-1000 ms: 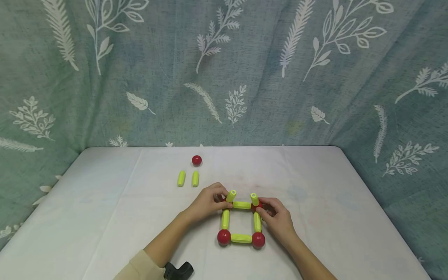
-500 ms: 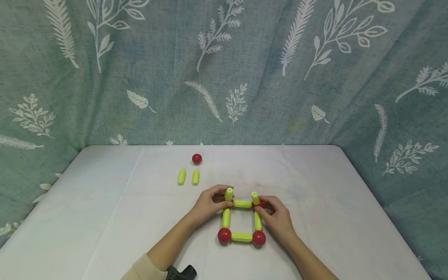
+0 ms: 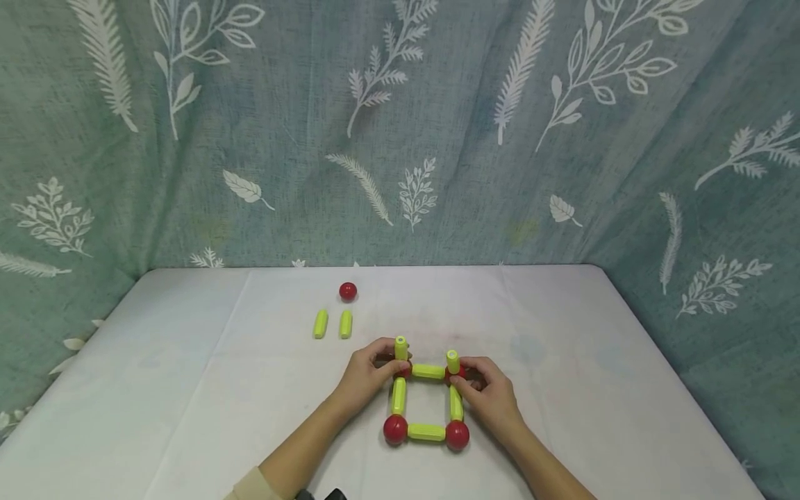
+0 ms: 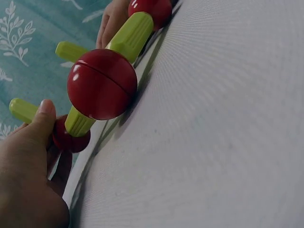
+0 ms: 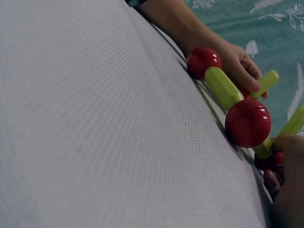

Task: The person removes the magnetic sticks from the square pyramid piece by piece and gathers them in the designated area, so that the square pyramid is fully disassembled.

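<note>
A square frame of yellow-green rods (image 3: 427, 432) and red balls (image 3: 396, 430) lies on the table between both hands. At its far left corner my left hand (image 3: 364, 375) grips the red ball (image 4: 71, 137) between thumb and fingers. An upright rod (image 3: 401, 347) rises from that ball. My right hand (image 3: 496, 396) holds the far right red ball (image 5: 269, 162), from which a second upright rod (image 3: 453, 360) stands. The near corner balls, the right one (image 3: 457, 435) among them, are untouched. Fingertips behind the far balls are partly hidden.
Beyond the frame, to the left, lie two loose rods (image 3: 321, 324) and a red ball (image 3: 348, 292) on the white-covered table (image 3: 562, 333). A patterned green curtain (image 3: 300, 139) hangs behind the table's far edge. A dark object (image 3: 334, 494) shows at the bottom edge.
The left upright rod has swung from leaning right to nearly vertical, while my left hand keeps its grip on the ball beneath. My right hand stays at its corner. The head view has shifted slightly.
</note>
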Available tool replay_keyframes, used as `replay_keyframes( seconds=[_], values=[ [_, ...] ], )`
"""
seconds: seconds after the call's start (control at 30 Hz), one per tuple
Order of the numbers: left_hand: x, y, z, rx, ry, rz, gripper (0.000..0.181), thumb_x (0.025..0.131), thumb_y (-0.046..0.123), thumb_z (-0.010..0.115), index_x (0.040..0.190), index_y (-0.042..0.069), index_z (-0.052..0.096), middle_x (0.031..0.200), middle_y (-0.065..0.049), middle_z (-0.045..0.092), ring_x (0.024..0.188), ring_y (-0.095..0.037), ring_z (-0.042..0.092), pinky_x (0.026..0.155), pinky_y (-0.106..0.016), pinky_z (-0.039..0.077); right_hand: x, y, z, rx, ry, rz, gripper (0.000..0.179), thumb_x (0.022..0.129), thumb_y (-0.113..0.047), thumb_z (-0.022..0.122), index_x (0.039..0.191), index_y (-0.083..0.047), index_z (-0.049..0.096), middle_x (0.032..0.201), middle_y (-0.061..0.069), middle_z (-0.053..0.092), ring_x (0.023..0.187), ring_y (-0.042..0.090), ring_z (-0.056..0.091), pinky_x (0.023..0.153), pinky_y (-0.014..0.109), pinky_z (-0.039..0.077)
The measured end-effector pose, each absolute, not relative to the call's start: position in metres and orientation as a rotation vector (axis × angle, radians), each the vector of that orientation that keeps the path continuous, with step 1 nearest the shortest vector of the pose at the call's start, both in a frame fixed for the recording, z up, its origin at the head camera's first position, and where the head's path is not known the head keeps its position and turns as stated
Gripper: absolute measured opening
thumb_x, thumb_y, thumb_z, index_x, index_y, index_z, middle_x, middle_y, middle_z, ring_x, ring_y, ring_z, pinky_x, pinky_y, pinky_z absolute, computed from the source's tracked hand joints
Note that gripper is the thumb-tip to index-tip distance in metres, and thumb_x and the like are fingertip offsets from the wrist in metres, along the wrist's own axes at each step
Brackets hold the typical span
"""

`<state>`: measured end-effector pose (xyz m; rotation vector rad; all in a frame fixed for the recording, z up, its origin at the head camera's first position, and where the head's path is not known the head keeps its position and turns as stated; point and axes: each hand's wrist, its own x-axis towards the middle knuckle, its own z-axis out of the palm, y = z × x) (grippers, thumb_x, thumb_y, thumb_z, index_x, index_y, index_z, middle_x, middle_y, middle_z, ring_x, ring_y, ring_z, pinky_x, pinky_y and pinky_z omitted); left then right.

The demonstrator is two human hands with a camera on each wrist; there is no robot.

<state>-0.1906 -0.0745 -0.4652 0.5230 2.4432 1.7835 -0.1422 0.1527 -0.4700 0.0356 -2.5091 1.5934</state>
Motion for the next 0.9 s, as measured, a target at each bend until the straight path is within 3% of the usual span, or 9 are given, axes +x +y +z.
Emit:
replay_keyframes(
  seconds=[0.23,0.37,0.5,0.6,0.7,0.9],
  values=[
    [-0.195,-0.077,-0.466,0.432,2.437,1.761,0.025,0.086,0.017,0.069,0.109,0.009,0.062,0.097,-0.003,0.069,0.089,-0.013,0.062,0.076,-0.020,0.048,-0.142,0.153,-0.470,0.076,-2.497,1.603,0.027,0.080,-0.011,0.075,0.106,-0.012,0.066,0.098,-0.001,0.063,0.085,0.009,0.059,0.066,0.018,0.048],
    [-0.196,-0.079,-0.461,0.421,2.411,1.806,0.042,0.088,0.018,0.067,0.127,0.013,0.052,0.099,-0.001,0.068,0.090,-0.012,0.060,0.082,-0.021,0.046,-0.143,0.153,-0.469,0.068,-2.499,1.626,0.028,0.080,-0.010,0.075,0.107,-0.013,0.066,0.098,-0.002,0.063,0.085,0.010,0.059,0.066,0.018,0.048],
    [-0.191,-0.083,-0.441,0.446,2.296,1.937,0.065,0.093,0.014,0.060,0.148,0.019,0.025,0.102,-0.017,0.066,0.094,-0.019,0.062,0.086,-0.022,0.047,-0.143,0.154,-0.469,0.080,-2.492,1.636,0.027,0.080,-0.010,0.075,0.107,-0.011,0.066,0.099,0.000,0.063,0.086,0.011,0.059,0.066,0.018,0.047],
    [-0.195,-0.086,-0.440,0.436,2.213,2.038,0.067,0.095,0.012,0.057,0.150,0.021,0.020,0.102,-0.026,0.063,0.089,-0.019,0.065,0.084,-0.021,0.050,-0.143,0.154,-0.470,0.084,-2.489,1.628,0.027,0.080,-0.009,0.074,0.106,-0.010,0.066,0.099,0.001,0.063,0.085,0.011,0.059,0.066,0.017,0.047],
    [-0.204,-0.087,-0.449,0.343,2.180,2.089,0.066,0.092,0.012,0.061,0.148,0.021,0.027,0.098,-0.022,0.065,0.083,-0.013,0.064,0.079,-0.020,0.051,-0.144,0.153,-0.470,0.067,-2.502,1.610,0.028,0.080,-0.005,0.074,0.107,-0.006,0.065,0.099,0.003,0.063,0.084,0.011,0.059,0.066,0.018,0.047],
    [-0.208,-0.089,-0.450,0.277,2.216,2.027,0.068,0.084,0.011,0.072,0.141,0.022,0.036,0.099,-0.007,0.067,0.089,-0.015,0.060,0.074,-0.018,0.047,-0.144,0.154,-0.471,0.052,-2.500,1.624,0.030,0.079,-0.006,0.075,0.108,-0.006,0.065,0.100,0.002,0.063,0.084,0.012,0.059,0.066,0.018,0.047]
  ],
)
